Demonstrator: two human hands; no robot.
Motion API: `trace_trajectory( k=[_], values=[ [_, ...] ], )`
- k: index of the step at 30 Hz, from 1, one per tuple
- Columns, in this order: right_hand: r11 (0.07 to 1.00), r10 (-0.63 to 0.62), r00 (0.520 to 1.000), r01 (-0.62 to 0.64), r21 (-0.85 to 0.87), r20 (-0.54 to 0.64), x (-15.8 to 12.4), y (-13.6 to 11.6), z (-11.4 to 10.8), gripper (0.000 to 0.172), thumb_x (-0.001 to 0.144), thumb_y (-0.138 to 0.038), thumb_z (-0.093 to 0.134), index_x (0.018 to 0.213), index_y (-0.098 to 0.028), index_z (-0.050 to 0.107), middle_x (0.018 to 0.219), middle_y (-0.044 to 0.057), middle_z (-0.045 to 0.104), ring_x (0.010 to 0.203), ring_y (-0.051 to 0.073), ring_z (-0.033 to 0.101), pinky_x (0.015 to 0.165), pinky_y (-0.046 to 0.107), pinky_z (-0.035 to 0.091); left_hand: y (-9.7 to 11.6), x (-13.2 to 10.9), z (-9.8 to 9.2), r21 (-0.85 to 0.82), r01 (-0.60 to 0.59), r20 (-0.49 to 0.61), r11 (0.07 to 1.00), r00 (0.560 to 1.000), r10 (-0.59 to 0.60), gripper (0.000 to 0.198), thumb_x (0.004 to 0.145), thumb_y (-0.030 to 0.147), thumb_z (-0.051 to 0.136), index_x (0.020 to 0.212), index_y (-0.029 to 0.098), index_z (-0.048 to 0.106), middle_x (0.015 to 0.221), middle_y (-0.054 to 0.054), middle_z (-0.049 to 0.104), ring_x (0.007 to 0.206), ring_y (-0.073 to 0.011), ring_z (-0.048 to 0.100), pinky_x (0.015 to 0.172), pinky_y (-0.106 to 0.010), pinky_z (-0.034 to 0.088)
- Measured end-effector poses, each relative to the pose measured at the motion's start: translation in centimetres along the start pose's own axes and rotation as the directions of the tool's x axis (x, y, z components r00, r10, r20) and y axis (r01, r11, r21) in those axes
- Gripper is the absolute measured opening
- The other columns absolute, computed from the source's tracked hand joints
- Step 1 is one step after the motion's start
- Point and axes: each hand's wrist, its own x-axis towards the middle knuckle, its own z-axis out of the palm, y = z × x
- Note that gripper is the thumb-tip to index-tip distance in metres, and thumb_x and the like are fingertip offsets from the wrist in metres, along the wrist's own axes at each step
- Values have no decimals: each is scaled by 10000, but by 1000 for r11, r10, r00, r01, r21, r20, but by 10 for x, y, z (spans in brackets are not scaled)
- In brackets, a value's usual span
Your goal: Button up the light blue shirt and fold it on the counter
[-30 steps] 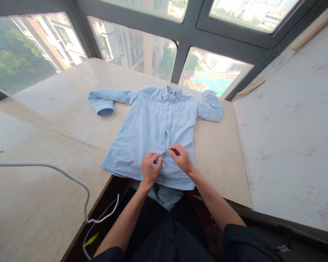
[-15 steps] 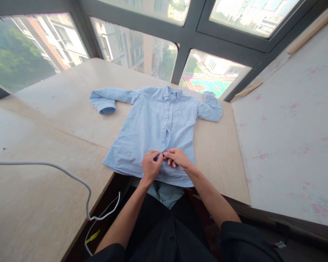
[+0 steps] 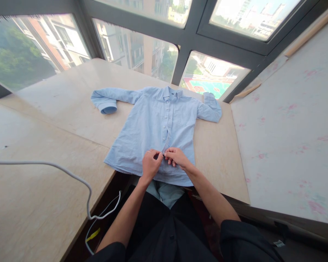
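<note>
A light blue button-up shirt (image 3: 142, 127) lies face up, collar toward the window, sleeves spread to both sides with the cuffs rolled or folded. My left hand (image 3: 152, 163) pinches the front placket low on the shirt, thumb against index finger. Close beside it, my right hand (image 3: 176, 157) grips the same placket edge with its fingertips. The upper buttons run in a line below the collar. Between the hands and those buttons, the placket edge stands slightly open. The button under my fingertips is hidden.
The shirt rests on a beige stone ledge (image 3: 71, 120) under grey-framed windows (image 3: 136, 47). A white cable (image 3: 68, 174) crosses the left side and hangs over the front edge, near a yellow tag (image 3: 93, 234). A wall with floral paper (image 3: 287, 127) bounds the right.
Both hands stay at the lower placket, fingertips now pressed closer together. The lifted loop of placket edge above them has flattened somewhat. The shirt keeps its place.
</note>
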Motion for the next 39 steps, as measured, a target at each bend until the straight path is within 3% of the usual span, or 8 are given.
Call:
trace_trajectory(
  k=[18, 22, 26, 29, 31, 34, 36, 39],
  values=[
    [1000, -10, 1000, 10, 9, -13, -3, 1, -4, 80, 642, -243, 581, 681, -175, 598, 556, -51, 586, 385, 68, 524, 255, 137, 302, 1, 1, 2, 132, 65, 29, 989, 997, -70, 146, 878, 213, 550, 754, 180, 620, 785, -39, 629, 784, -186, 565, 745, -306, 430],
    [998, -60, 998, 59, -17, -27, -6, 5, -11, 89, 652, -255, 577, 688, -174, 589, 544, -51, 578, 393, 70, 528, 270, 130, 306, 1, 2, 0, 155, 59, 45, 986, 997, -67, 139, 876, 209, 556, 755, 183, 619, 794, -42, 623, 785, -188, 565, 753, -307, 440],
    [993, -93, 996, 94, -76, 16, -9, 9, -14, 138, 710, -291, 598, 770, -167, 604, 620, -25, 629, 424, 83, 554, 301, 147, 357, 0, 2, -1, 160, 43, 79, 986, 995, -56, 106, 860, 197, 575, 773, 177, 632, 818, -45, 628, 797, -190, 570, 773, -315, 455],
    [974, -144, 990, 141, -177, -1, -10, 10, -10, 219, 777, -320, 611, 935, -170, 627, 733, -9, 661, 467, 95, 584, 338, 170, 393, -2, 0, 0, 169, 22, 68, 985, 997, -34, 136, 850, 170, 585, 964, 168, 657, 859, -46, 633, 811, -191, 578, 781, -318, 476],
    [919, -267, 963, 246, -307, -26, -9, 11, -6, 240, 815, -296, 617, 1028, -187, 636, 786, -7, 671, 554, 114, 624, 443, 200, 470, -5, -2, 1, 181, -9, 59, 984, 998, -2, 271, 863, 167, 577, 1128, 175, 632, 911, -51, 636, 829, -190, 587, 790, -321, 490],
    [712, -484, 874, 415, -567, 31, -6, 11, -2, 183, 871, -205, 585, 1024, -206, 685, 893, 25, 699, 794, 156, 663, 734, 279, 533, -8, -5, 3, 222, -81, 56, 972, 996, 70, 288, 898, 182, 553, 1171, 200, 641, 1004, -72, 630, 899, -201, 594, 829, -330, 497],
    [572, -537, 836, 458, -681, 111, -3, 11, -2, 198, 902, -175, 557, 1018, -219, 711, 934, 40, 695, 893, 174, 649, 834, 302, 507, -8, -7, 3, 258, -120, 50, 959, 993, 110, 248, 914, 191, 539, 1120, 200, 677, 1033, -86, 624, 943, -214, 587, 856, -339, 496],
    [482, -535, 826, 473, -737, 179, -2, 10, -6, 228, 932, -189, 540, 1074, -237, 711, 922, 39, 672, 870, 169, 639, 824, 292, 504, -7, -12, 2, 307, -155, 51, 939, 988, 146, 237, 926, 226, 535, 1099, 190, 693, 1056, -101, 619, 952, -229, 575, 868, -359, 499]
  ],
)
